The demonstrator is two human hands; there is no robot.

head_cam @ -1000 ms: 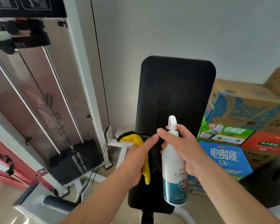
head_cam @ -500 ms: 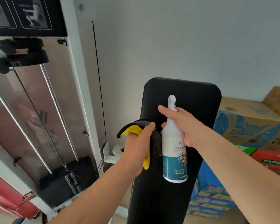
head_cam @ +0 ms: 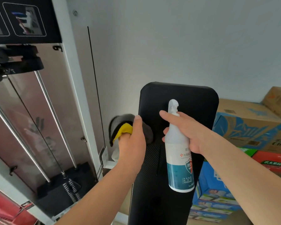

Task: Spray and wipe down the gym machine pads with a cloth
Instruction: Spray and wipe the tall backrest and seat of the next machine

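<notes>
Bare-skin forearms enter from the near edge, both reaching far toward the upright pad.

- Left grip (head_cam: 133,143): fingers curled tight round a bunched cloth (head_cam: 120,129), grey outside with a yellow fold showing by the knuckles. Cloth sits at the pad's left edge, about a third of the way down from its top. One grey lobe overlaps the pad face to the right of the hand; the rest hangs off to the left. Actual contact with the pad cannot be told.
- Right grip (head_cam: 187,133): closed round the neck of a spray bottle (head_cam: 179,164), held upright in front of the pad and right of the cloth. Index finger (head_cam: 166,114) lies straight across the base of the white spray head. Bottle is translucent white above and teal below, with a shield mark and "99.9" on the label.
- Black pad (head_cam: 188,96): tall, rounded top corners, smooth upper face, ribbed texture lower down, standing just behind both hands.
- Left, farther back: weight machine with a white frame post (head_cam: 75,98), two chrome guide rods (head_cam: 55,119), a thin black cable, and a dark weight stack (head_cam: 58,190) low down. Black panel with pictures at top left.
- Right, behind the pad: stacked cartons. Brown and blue cardboard box (head_cam: 246,125) on top, red box (head_cam: 272,161) and blue boxes (head_cam: 212,181) beneath.
- Far: plain pale wall (head_cam: 185,38).
</notes>
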